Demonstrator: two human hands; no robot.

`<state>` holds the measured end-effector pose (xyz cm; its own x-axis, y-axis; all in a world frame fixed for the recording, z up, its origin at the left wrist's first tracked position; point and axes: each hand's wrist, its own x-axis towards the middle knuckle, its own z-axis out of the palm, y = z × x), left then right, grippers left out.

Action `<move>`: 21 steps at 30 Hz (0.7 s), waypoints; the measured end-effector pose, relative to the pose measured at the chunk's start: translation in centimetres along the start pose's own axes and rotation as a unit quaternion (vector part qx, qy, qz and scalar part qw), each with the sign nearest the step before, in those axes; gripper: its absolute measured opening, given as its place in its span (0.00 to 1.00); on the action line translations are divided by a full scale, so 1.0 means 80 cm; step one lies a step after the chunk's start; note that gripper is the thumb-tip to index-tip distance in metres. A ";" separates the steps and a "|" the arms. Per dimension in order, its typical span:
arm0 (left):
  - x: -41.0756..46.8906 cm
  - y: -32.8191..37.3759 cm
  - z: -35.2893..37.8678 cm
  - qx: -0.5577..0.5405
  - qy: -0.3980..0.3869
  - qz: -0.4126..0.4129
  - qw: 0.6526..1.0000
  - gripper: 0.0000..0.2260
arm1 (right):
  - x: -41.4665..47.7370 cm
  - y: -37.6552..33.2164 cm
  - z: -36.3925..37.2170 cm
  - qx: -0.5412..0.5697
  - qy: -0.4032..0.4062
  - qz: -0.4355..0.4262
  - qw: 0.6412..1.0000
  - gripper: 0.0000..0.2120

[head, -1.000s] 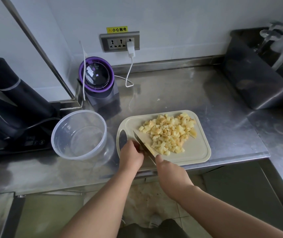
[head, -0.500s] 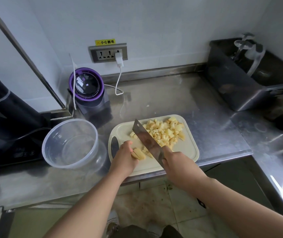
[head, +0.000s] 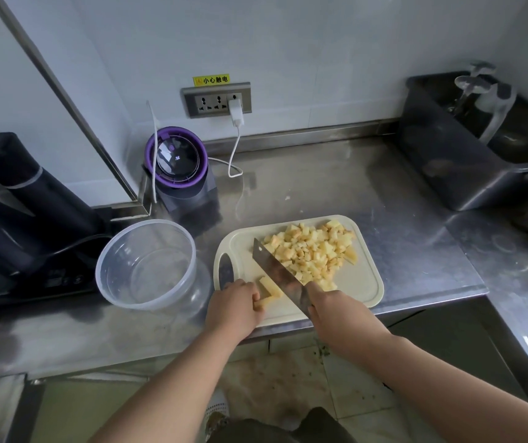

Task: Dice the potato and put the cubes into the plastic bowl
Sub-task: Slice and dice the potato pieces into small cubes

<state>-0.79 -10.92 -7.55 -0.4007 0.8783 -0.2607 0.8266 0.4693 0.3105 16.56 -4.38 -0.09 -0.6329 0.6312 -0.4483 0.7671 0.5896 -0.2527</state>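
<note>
On the left of the steel table [head: 320, 187] stands one clear plastic bowl [head: 112, 282] with nothing in it, just beside the one cutting board [head: 361, 282]. At the board's near-left corner my left hand [head: 233, 305] has its fingers curled down onto the last uncut potato strips [head: 269, 287], two as far as I can tell, pinning them in place. Just right of them the one cleaver [head: 275, 266] slants across the board, tip pointing away from me, and my right hand [head: 336, 311] is wrapped round its handle. Beyond the blade, further right, lies a heap of cubes [head: 313, 247], far too many to count, all on the board and none in the bowl.

I judge I'm at the tail of the dicing: these strips need crosswise cuts, with my fingertips tucked back from the edge. After that, the heap has to be scooped or slid leftward into the bowl without dropping cubes between board and bowl.
</note>
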 end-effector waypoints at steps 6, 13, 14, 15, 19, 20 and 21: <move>-0.012 -0.005 0.012 -0.038 0.093 -0.080 0.992 0.08 | -0.009 -0.015 0.018 -0.029 -0.050 -0.018 0.998 0.17; -0.022 -0.008 0.014 -0.060 0.102 -0.107 0.987 0.08 | -0.015 -0.020 0.034 -0.028 -0.055 -0.026 0.998 0.19; -0.022 -0.008 0.014 -0.058 0.101 -0.107 0.987 0.08 | -0.015 -0.021 0.034 -0.029 -0.053 -0.028 0.998 0.20; -0.022 -0.008 0.014 -0.057 0.100 -0.108 0.988 0.08 | -0.015 -0.021 0.035 -0.033 -0.052 -0.030 0.998 0.20; -0.020 -0.009 0.015 -0.056 0.095 -0.112 0.988 0.09 | -0.016 -0.024 0.036 -0.042 -0.044 -0.030 0.998 0.21; -0.020 -0.009 0.016 -0.056 0.093 -0.112 0.988 0.09 | -0.016 -0.025 0.036 -0.044 -0.042 -0.031 0.998 0.21; -0.019 -0.010 0.016 -0.056 0.091 -0.112 0.988 0.09 | -0.016 -0.026 0.036 -0.046 -0.041 -0.030 0.998 0.21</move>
<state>-0.33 -12.77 -8.58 -0.6419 0.7480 -0.1687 0.6643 0.6524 0.3647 16.12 -7.85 -1.42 -0.6643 0.5520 -0.5041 0.7123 0.6718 -0.2030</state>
